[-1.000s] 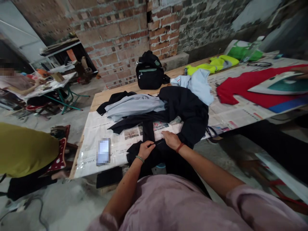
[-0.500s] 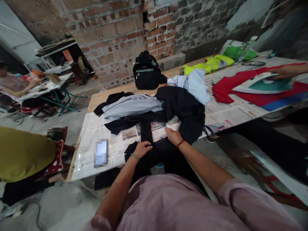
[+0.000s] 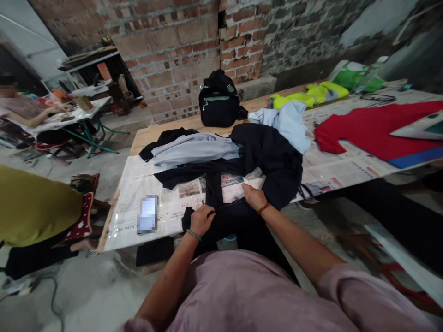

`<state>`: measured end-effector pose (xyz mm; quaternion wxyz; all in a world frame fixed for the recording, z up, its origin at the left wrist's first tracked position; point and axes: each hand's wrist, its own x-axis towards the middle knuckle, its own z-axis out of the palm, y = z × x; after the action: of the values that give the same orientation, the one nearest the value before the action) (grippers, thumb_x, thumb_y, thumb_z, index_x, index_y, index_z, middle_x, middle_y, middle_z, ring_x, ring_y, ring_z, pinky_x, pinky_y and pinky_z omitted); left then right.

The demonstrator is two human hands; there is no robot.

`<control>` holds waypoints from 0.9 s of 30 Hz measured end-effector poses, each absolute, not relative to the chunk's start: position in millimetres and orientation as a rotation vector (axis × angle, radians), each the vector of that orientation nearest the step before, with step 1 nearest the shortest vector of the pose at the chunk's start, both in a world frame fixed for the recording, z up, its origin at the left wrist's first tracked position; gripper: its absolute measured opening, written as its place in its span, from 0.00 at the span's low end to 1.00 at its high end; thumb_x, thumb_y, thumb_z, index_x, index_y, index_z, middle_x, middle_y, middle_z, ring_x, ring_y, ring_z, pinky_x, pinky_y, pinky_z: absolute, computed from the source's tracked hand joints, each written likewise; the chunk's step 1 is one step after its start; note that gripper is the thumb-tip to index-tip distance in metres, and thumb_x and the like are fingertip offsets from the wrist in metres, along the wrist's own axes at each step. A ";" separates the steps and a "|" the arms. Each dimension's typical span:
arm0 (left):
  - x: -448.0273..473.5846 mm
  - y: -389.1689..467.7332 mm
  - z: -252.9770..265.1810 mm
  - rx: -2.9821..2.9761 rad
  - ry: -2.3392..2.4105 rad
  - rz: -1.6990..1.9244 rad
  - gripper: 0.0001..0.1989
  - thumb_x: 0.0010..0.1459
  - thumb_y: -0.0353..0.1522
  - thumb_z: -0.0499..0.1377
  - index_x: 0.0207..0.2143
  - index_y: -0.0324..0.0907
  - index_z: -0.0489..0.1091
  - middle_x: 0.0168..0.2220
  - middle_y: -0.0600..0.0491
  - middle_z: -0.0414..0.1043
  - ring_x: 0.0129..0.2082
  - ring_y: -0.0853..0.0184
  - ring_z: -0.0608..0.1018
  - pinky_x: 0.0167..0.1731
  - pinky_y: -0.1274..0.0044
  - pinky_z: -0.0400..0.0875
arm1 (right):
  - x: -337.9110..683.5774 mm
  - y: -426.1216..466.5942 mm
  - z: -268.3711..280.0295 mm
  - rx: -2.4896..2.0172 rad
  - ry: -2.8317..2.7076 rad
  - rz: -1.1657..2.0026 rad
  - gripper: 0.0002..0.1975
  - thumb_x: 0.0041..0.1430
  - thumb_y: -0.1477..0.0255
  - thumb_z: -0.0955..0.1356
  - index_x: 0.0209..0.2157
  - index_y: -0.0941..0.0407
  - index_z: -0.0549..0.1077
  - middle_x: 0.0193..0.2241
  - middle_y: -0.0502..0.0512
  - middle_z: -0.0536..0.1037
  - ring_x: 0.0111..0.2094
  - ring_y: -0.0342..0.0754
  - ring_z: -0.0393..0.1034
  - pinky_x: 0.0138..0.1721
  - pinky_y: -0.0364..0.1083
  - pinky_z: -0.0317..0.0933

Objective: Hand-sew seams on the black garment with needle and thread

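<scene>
A black garment (image 3: 266,161) sprawls across the newspaper-covered table (image 3: 155,138), and part of it hangs over the near edge. My left hand (image 3: 201,219) pinches the black cloth at that edge. About a hand's width to the right, my right hand (image 3: 254,197) presses and grips the same cloth. A grey-blue garment (image 3: 194,150) lies over the black one further back. Both wrists wear thin bracelets.
A phone (image 3: 148,214) lies left of my hands. A black backpack (image 3: 219,99) stands at the back, with a light blue garment (image 3: 287,122), a neon yellow one (image 3: 308,94) and a red one (image 3: 370,131) to the right. A person in yellow (image 3: 34,207) sits at left.
My left hand slid slightly left along the table edge with the cloth. The iron and the other person's hand on the red garment moved toward the right edge of the view.
</scene>
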<state>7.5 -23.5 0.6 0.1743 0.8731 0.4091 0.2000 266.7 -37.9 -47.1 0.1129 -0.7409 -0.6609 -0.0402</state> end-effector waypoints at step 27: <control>-65.6 5.6 44.5 2.475 1.665 0.082 0.15 0.47 0.24 0.54 0.39 0.43 0.68 0.39 0.50 0.67 0.38 0.65 0.70 0.38 0.75 0.64 | 265.1 -39.1 -48.6 -2.185 -1.888 -0.118 0.18 0.61 0.69 0.52 0.47 0.56 0.64 0.37 0.57 0.74 0.31 0.45 0.70 0.28 0.41 0.55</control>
<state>-65.6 5.6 44.5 0.0787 0.8268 0.5563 0.0273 265.1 -39.1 -48.6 0.1254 -0.7502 -0.6480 -0.0406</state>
